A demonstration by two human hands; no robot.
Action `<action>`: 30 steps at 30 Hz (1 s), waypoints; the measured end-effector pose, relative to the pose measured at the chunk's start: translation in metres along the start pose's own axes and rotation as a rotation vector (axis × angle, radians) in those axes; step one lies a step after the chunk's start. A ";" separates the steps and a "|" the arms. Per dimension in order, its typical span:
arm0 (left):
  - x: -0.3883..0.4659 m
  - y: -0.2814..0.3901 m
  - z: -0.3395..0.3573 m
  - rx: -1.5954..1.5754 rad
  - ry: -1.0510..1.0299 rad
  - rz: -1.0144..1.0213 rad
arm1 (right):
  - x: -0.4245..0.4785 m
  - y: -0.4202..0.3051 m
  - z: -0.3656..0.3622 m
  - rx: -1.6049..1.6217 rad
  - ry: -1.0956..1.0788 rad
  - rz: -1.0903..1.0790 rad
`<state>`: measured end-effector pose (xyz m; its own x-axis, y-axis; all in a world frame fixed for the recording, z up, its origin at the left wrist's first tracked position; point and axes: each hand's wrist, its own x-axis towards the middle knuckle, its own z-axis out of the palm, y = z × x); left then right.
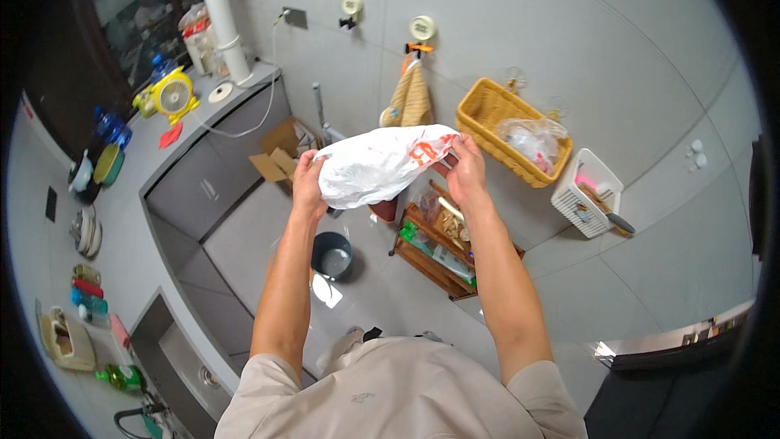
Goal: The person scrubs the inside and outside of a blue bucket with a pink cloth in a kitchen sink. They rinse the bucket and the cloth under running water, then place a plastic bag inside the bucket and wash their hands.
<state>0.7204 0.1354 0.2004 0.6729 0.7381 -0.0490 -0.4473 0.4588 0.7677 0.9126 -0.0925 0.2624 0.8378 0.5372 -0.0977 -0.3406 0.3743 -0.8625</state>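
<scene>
A white plastic bag (pixel 372 164) with orange-red print is stretched lengthwise between my two hands, held out in front of me above the floor. My left hand (pixel 309 186) grips its left end, fingers partly behind the plastic. At the printed right end, my right hand (pixel 463 171) pinches the bag between thumb and fingers. Whether anything is inside the bag cannot be seen. Behind and below it stands a wooden rack (pixel 426 265) with garlic and bagged items, partly covered by my right arm.
A yellow woven basket (pixel 475 113) holding plastic bags hangs on the wall, beside a white basket (pixel 570 207) with a knife. A dark bucket (pixel 333 256) and an open cardboard box (pixel 274 161) stand on the floor. Leftward, a grey counter (pixel 131 207) carries a yellow fan (pixel 175 96) and a sink (pixel 183 353).
</scene>
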 end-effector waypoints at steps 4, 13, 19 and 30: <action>-0.003 0.016 -0.061 0.717 -0.169 0.035 | 0.032 0.043 -0.030 0.179 -0.204 -0.007; -0.032 0.059 -0.160 1.757 -0.011 0.562 | 0.043 0.095 0.006 -1.075 -0.863 -0.262; -0.059 0.009 -0.194 1.264 0.126 -0.263 | 0.070 0.196 0.002 -1.271 -0.719 -0.662; -0.076 -0.234 -0.335 0.519 0.726 -0.266 | 0.103 0.427 -0.103 -0.897 -0.766 -0.043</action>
<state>0.5764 0.1375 -0.1896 0.1033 0.8492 -0.5179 0.1061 0.5083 0.8546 0.8974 0.0452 -0.1672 0.2629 0.9648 0.0000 0.3589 -0.0978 -0.9282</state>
